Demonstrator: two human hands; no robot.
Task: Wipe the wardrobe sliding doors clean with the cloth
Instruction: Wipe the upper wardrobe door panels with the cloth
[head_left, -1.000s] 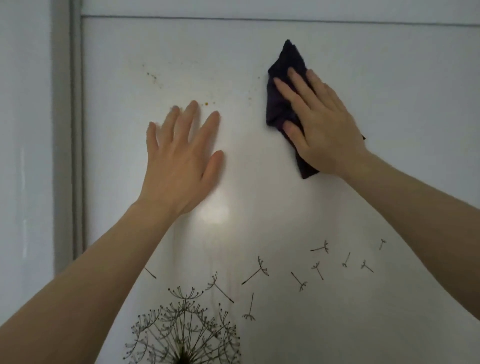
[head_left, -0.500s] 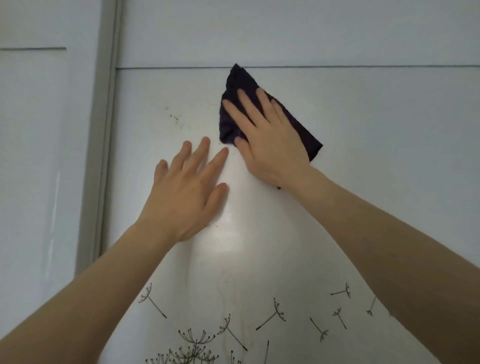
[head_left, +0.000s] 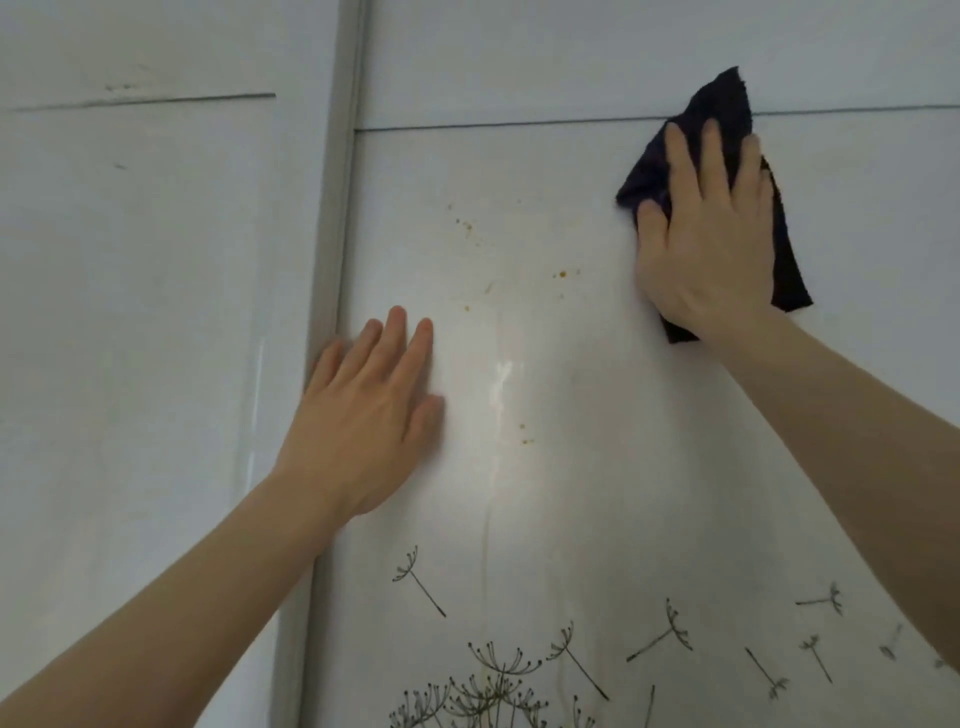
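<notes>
A glossy white wardrobe sliding door (head_left: 571, 519) with printed dandelion drawings fills the view. My right hand (head_left: 711, 234) presses a dark cloth (head_left: 722, 104) flat against the door at the upper right, fingers straight, across a thin horizontal seam (head_left: 493, 124). My left hand (head_left: 369, 410) rests flat on the door lower left, beside the grey vertical door frame (head_left: 332, 260). Small orange-brown specks (head_left: 563, 274) dot the panel between my hands, and a faint streak runs down the middle.
A second white door panel (head_left: 145, 364) lies left of the frame. Dandelion prints (head_left: 493, 686) spread along the bottom of the door.
My right hand has swept the cloth from beside my left hand to the upper right. My left hand has shifted left, close to the frame.
</notes>
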